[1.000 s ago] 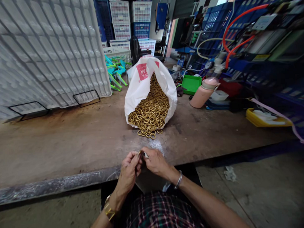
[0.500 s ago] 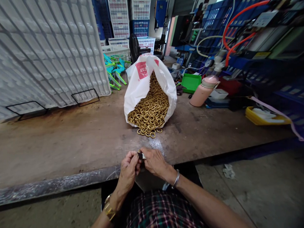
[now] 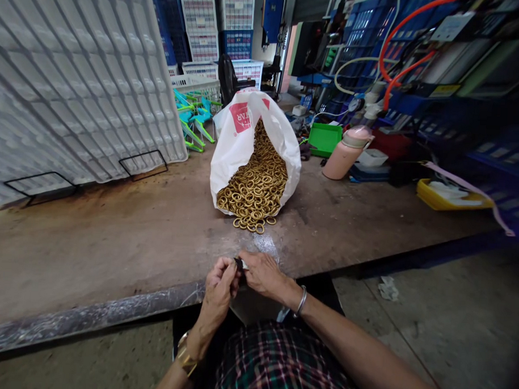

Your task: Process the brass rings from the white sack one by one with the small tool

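Pinching a dark piece (image 3: 239,264) in both nearly closed hands (image 3: 217,286) (image 3: 264,274), worked on near side of the white bag (image 3: 231,154), facing its rings (image 3: 260,183).

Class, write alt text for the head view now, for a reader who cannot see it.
A person's left hand and right hand hold a small dark item at the near edge of a table; beyond, an open white bag holds many gold-coloured rings.

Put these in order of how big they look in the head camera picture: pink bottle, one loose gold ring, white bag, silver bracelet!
1. White bag
2. Pink bottle
3. Silver bracelet
4. Loose gold ring
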